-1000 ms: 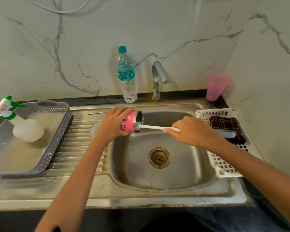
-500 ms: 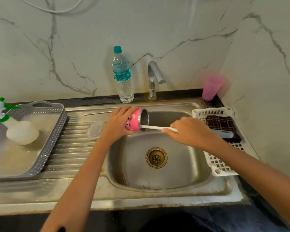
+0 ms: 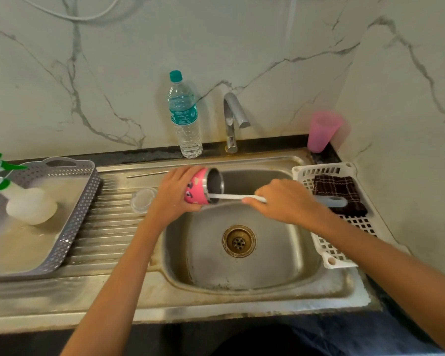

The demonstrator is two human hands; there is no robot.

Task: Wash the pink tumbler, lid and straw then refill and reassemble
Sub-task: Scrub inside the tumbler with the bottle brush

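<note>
My left hand grips the pink tumbler on its side over the left rim of the sink, its steel mouth facing right. My right hand holds the white handle of a bottle brush, whose head is inside the tumbler and hidden. The grey end of the handle sticks out behind my right hand. A clear round lid lies flat on the ribbed drainboard just left of my left hand. A thin metal straw lies along the back of the drainboard.
A steel sink basin with a brass drain lies below my hands. Behind stand a water bottle, the tap and a pink plastic cup. Right: a white basket holding a dark cloth. Left: a grey tray with a spray bottle.
The brush head has gone deeper into the tumbler, and the tumbler's mouth has tipped a little more toward me. Both hands stay in the same place over the sink.
</note>
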